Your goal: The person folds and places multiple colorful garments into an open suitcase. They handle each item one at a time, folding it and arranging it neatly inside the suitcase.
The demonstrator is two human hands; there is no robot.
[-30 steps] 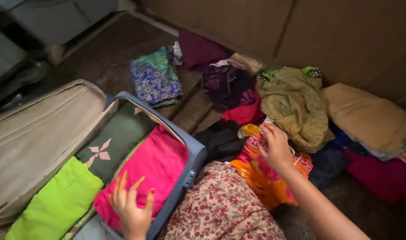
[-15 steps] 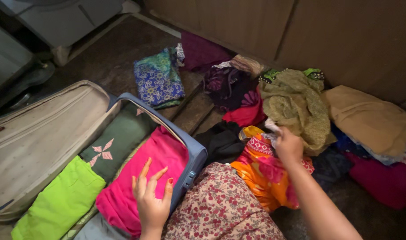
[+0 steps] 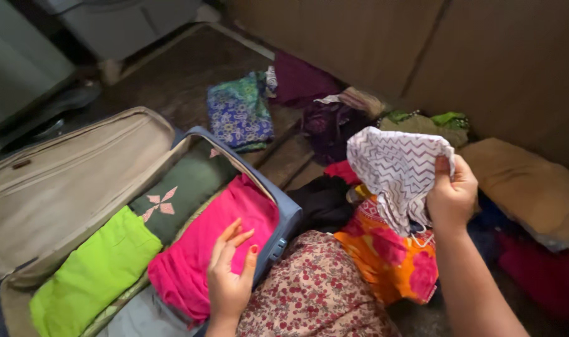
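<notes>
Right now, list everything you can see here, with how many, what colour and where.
suitcase: one, blue-grey, open on the floor at left, beige lid laid back
folded clothes in suitcase: three, lime green, dark green, pink
zigzag cloth: one, white with dark lines, held up at right
orange floral cloth: one, on the floor below the zigzag cloth
blue patterned cloth: one, folded, floor beyond the suitcase
clothes pile: several, purple, red, black, olive, along the wall
tan cushion: one, far right
floral dress: one, on the person's lap
left hand: over the pink cloth, open
right hand: gripping the zigzag cloth
</notes>
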